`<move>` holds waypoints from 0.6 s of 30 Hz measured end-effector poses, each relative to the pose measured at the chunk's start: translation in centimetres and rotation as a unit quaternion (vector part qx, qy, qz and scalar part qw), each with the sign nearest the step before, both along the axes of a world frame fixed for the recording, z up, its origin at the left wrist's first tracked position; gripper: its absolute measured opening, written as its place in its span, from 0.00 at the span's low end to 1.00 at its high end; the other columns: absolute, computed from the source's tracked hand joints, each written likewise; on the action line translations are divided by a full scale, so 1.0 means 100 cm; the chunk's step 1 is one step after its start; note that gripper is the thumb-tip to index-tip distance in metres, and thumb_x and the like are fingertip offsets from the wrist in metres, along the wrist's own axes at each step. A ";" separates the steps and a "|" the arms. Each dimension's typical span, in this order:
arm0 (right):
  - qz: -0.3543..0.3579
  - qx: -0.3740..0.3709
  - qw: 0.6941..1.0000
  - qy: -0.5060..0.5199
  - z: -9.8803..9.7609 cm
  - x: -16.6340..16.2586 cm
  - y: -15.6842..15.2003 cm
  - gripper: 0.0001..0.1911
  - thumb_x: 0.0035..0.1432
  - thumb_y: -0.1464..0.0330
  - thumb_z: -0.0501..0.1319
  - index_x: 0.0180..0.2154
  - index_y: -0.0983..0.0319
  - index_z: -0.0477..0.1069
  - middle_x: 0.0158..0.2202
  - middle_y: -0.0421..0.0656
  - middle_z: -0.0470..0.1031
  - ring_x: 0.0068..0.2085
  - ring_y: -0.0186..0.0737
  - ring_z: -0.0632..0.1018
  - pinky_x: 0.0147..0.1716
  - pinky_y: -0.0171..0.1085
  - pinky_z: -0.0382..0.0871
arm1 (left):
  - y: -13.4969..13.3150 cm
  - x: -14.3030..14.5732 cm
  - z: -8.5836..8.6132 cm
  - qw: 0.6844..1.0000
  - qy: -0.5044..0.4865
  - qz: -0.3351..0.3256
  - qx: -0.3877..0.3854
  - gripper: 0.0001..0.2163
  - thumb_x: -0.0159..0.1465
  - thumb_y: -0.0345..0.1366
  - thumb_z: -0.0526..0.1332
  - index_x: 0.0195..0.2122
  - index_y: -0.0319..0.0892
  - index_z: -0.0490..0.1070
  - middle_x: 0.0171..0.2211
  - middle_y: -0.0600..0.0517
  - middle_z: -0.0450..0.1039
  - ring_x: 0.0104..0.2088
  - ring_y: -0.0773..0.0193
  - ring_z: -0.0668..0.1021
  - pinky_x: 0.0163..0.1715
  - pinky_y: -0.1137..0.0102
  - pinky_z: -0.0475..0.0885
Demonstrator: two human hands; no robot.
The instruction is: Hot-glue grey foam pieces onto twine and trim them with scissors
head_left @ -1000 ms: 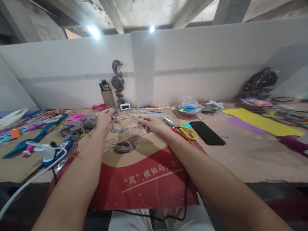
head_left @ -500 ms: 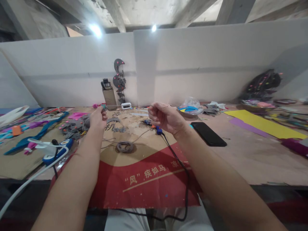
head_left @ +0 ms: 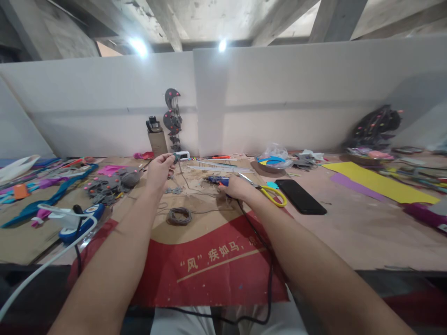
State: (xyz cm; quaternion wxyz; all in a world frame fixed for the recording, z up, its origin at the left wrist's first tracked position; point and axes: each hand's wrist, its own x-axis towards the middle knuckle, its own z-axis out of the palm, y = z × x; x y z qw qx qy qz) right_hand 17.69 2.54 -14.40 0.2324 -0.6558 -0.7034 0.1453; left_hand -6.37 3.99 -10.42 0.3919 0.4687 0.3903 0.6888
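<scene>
My left hand (head_left: 161, 171) is raised over the cardboard, its fingers pinched on the end of a thin grey cord (head_left: 182, 176). A small dark greenish piece shows at those fingertips, too small to name. The cord hangs down and runs toward a loose coil (head_left: 179, 216) lying on the cardboard. My right hand (head_left: 237, 188) is wrapped round a blue glue gun (head_left: 223, 180), whose nozzle end points left; the palm hides part of its body. Yellow-handled scissors (head_left: 278, 197) lie just right of that hand, blades partly behind it.
Red-and-tan cardboard (head_left: 223, 274) covers the table's front. A black phone (head_left: 301, 197) lies to the right, near yellow sheet (head_left: 380, 181). A blue-and-white power strip (head_left: 82, 223) sits left. A bottle (head_left: 157, 139) stands at the back. The black cable (head_left: 256, 228) loops off the front edge.
My right hand has come down from a raised fist onto the glue gun. My left hand has moved right with the cord, which now hangs slack. The scissors have come into view.
</scene>
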 end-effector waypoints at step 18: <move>0.092 0.159 0.910 0.371 0.017 -0.031 -0.015 0.16 0.47 0.69 0.54 0.41 0.61 0.58 0.35 0.41 0.69 0.26 0.32 0.71 0.24 0.34 0.67 | -0.006 0.015 -0.004 0.999 -0.006 -0.028 -0.017 0.13 0.45 0.37 0.69 0.28 0.36 0.72 0.19 0.55 0.69 0.19 0.73 0.70 0.19 0.78 0.65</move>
